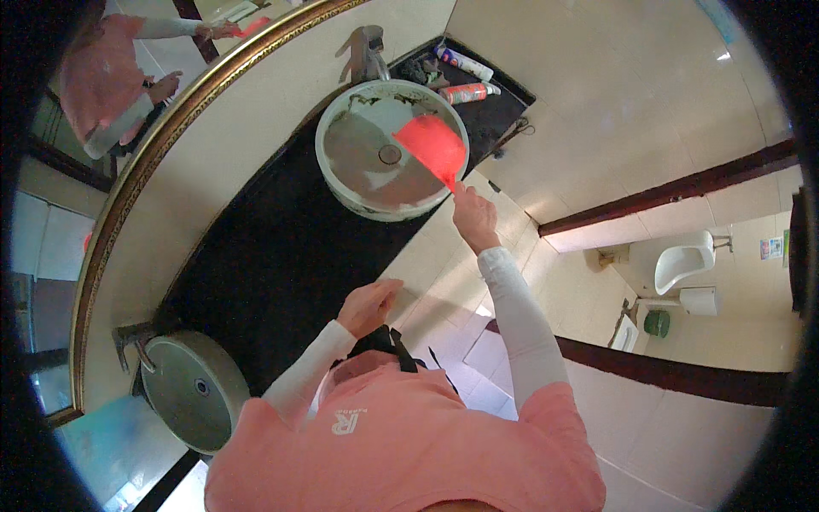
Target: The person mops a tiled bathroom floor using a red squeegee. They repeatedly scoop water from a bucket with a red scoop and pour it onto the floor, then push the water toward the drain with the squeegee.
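A red plastic scoop (430, 146) is tilted over the round vessel basin (359, 210), with my right hand (477, 216) gripping its handle near the basin's right rim. Inside the basin, a dull brownish area that looks like shallow water surrounds the round drain (389, 154). Dark stains mark the far inner wall. My left hand (366, 307) is bent in front of my body, beside the edge of the black countertop (301, 230). Nothing shows in it, but its fingertips are partly hidden.
A metal faucet (368, 54) rises behind the basin. A white tube (466, 63), a red bottle (466, 93) and a dark cloth (419, 70) lie on the counter's far end. At lower left is a second basin (192, 390), under a gilt-framed mirror (137, 153). A urinal (683, 259) stands right.
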`<action>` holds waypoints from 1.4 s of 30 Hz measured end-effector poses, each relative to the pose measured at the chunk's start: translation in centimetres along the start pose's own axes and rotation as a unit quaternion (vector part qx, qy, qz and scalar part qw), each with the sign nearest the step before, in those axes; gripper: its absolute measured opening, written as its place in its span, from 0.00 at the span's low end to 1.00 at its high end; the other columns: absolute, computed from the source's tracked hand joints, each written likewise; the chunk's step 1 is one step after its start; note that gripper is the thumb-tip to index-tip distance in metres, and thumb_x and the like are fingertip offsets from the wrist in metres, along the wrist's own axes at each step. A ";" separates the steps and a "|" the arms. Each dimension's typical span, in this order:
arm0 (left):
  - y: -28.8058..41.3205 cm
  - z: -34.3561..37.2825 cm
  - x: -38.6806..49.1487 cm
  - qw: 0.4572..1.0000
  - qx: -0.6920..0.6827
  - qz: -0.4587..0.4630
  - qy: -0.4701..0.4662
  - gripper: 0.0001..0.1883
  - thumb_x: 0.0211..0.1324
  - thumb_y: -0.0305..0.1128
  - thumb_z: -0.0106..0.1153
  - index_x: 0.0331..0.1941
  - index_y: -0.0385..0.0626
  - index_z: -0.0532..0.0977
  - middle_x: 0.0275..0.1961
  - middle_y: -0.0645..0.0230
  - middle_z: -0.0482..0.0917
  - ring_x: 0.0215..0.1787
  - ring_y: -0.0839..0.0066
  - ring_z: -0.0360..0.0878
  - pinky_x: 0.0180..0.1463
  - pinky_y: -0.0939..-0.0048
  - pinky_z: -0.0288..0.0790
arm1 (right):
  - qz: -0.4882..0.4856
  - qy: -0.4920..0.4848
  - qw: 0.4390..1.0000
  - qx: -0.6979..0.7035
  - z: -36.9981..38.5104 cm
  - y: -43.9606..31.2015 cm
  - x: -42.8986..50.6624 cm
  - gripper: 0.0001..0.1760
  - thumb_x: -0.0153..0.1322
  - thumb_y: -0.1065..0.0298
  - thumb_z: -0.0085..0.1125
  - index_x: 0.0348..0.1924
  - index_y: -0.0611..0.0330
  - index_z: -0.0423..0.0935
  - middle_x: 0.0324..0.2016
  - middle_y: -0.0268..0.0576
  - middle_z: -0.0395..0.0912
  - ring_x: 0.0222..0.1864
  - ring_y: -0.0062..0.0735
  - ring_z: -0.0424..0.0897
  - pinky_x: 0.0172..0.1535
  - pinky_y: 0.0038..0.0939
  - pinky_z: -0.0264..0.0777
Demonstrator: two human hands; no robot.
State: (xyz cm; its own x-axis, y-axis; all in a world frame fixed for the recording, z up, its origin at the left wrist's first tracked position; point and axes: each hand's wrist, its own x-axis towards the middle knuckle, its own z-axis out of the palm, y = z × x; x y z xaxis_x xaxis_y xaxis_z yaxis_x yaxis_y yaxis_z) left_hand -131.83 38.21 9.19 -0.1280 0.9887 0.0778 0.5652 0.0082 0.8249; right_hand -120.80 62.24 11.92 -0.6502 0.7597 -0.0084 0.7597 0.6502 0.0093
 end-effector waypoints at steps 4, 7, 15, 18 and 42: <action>-1.2 -2.2 -0.1 0.995 -0.005 -0.097 0.030 0.13 0.51 0.25 0.50 0.42 0.44 0.71 0.35 0.57 0.76 0.34 0.59 0.76 0.35 0.65 0.70 | 0.058 0.010 0.998 -0.037 3.0 -0.5 4.2 0.09 0.65 0.72 0.41 0.36 0.66 0.68 0.27 0.49 0.74 0.26 0.43 0.79 0.28 0.37 0.73; -1.9 -3.4 -0.4 0.990 -0.002 -0.134 0.054 0.13 0.52 0.25 0.50 0.43 0.44 0.72 0.36 0.57 0.77 0.34 0.60 0.76 0.36 0.65 0.70 | 0.066 0.023 0.997 -0.018 5.0 -0.7 4.9 0.10 0.65 0.73 0.40 0.37 0.67 0.68 0.28 0.50 0.75 0.28 0.44 0.79 0.29 0.37 0.73; -2.8 -4.4 -1.5 0.981 0.020 -0.176 0.079 0.13 0.51 0.24 0.51 0.44 0.45 0.72 0.33 0.56 0.77 0.30 0.62 0.77 0.33 0.69 0.71 | 0.070 -0.073 0.944 0.314 8.7 -8.0 2.5 0.21 0.57 0.64 0.55 0.40 0.66 0.65 0.30 0.58 0.74 0.35 0.58 0.74 0.37 0.48 0.69; -3.4 -4.2 -2.1 0.980 0.038 -0.176 0.087 0.14 0.51 0.24 0.52 0.44 0.44 0.72 0.31 0.58 0.78 0.28 0.65 0.77 0.31 0.70 0.71 | 0.130 -0.158 0.799 0.566 8.8 -10.2 4.5 0.17 0.63 0.58 0.54 0.38 0.61 0.68 0.25 0.47 0.74 0.26 0.41 0.73 0.30 0.38 0.69; 3.7 7.5 15.2 0.987 0.023 -0.074 -0.139 0.13 0.54 0.25 0.46 0.45 0.38 0.70 0.24 0.65 0.73 0.20 0.76 0.67 0.26 0.75 0.64 | 0.463 0.068 0.428 0.773 12.8 20.6 -14.6 0.15 0.68 0.54 0.41 0.26 0.53 0.68 0.15 0.29 0.63 0.12 0.17 0.64 0.12 0.20 0.57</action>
State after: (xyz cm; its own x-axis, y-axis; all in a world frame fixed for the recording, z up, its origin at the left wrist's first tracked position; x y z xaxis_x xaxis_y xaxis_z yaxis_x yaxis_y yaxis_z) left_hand -125.52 54.36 9.23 0.0141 0.9789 -0.2036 0.5938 0.1557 0.7894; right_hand -95.49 64.52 -0.52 0.0240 0.7533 -0.6573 -0.2757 -0.6270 -0.7286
